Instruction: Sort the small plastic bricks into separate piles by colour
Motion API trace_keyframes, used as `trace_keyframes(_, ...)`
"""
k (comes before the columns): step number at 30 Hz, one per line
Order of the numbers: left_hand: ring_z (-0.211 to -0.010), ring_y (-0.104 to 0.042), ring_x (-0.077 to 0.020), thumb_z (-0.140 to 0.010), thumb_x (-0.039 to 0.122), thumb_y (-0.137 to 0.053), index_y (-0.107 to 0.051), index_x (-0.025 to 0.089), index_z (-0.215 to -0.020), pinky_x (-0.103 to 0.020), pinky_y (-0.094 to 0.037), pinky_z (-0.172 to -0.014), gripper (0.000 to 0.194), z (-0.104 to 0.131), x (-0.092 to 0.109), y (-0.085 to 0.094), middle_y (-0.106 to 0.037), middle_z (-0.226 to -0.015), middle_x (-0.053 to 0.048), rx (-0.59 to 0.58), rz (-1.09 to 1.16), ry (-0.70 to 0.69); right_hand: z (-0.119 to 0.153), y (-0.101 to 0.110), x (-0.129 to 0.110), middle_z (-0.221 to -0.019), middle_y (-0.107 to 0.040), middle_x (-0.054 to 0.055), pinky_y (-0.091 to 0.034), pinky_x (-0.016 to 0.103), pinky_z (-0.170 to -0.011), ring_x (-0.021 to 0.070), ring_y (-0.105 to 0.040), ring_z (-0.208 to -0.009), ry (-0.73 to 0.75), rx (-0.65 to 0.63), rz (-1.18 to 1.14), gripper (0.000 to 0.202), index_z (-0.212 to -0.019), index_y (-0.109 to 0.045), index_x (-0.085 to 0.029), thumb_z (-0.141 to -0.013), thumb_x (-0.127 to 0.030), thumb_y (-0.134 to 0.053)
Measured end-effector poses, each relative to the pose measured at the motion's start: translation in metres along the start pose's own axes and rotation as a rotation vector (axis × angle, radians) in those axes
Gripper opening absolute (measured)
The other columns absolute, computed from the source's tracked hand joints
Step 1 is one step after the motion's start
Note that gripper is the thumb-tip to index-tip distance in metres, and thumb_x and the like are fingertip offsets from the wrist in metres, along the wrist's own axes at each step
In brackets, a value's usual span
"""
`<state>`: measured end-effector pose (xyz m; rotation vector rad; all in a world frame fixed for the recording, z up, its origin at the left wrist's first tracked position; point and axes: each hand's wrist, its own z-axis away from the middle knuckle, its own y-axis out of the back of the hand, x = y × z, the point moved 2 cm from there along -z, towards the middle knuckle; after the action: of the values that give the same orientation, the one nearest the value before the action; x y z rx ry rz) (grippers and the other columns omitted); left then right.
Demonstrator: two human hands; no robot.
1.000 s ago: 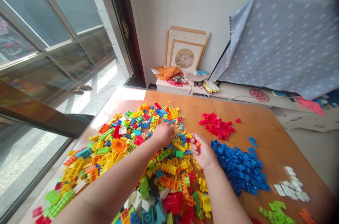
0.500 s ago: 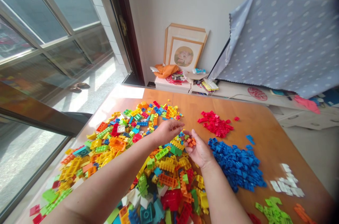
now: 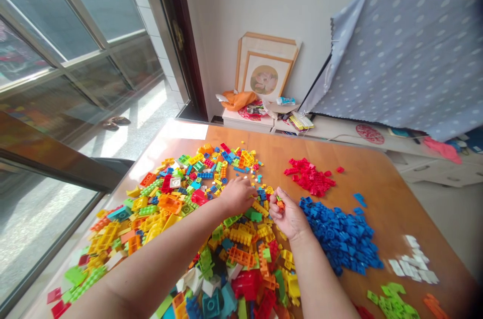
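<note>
My left hand (image 3: 238, 195) reaches down into the large mixed pile of toy building bricks (image 3: 151, 223). Its fingers are curled, with the tips out of sight, and I cannot make out what is between them. To its right, my right hand (image 3: 289, 217) is closed around a few small orange bricks (image 3: 280, 204), with a bit of green showing beside them. This hand hovers at the right edge of the mixed pile. A heap of blue bricks (image 3: 339, 233) lies just to its right, and a heap of red bricks (image 3: 309, 177) beyond it.
White bricks (image 3: 413, 262), lime green bricks (image 3: 392, 301) and orange bricks (image 3: 435, 305) form small groups along the right of the wooden table (image 3: 260, 140). Behind stand a low cabinet (image 3: 247, 122), framed pictures (image 3: 264, 77) and a polka-dot cloth (image 3: 400, 57). A glass door (image 3: 86, 17) is at left.
My left hand has moved away from my right hand and dropped into the pile, its fingers bending. My right hand has closed more tightly around the orange bricks and shifted slightly right.
</note>
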<state>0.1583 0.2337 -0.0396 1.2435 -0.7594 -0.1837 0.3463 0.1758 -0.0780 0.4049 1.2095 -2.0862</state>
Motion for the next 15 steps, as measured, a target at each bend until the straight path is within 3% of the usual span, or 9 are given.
trace_keyframes(6,-0.110,-0.057,-0.0333,-0.081,0.028,-0.064,-0.076,0.026,-0.098,-0.047,-0.046,-0.095,0.021,-0.019,0.010,-0.007,-0.066,-0.106,-0.012,-0.014,-0.094,0.045,-0.001,0.001,0.000,-0.071,-0.061,-0.002,-0.029,0.013,-0.037,0.0038,-0.044,-0.048,0.030,0.004,0.034,0.029,-0.085,-0.063,-0.018,-0.076,-0.035,-0.085)
trace_keyframes(15,-0.116,-0.055,-0.0348,-0.078,0.034,-0.067,-0.072,0.024,-0.099,-0.048,-0.043,-0.099,0.024,-0.026,0.020,-0.004,-0.066,-0.115,-0.013,-0.045,-0.163,0.045,0.000,0.008,0.002,-0.071,-0.062,-0.002,-0.028,0.014,-0.036,0.0046,-0.045,-0.047,0.090,0.060,0.046,0.032,-0.085,-0.063,-0.018,-0.074,-0.038,-0.085)
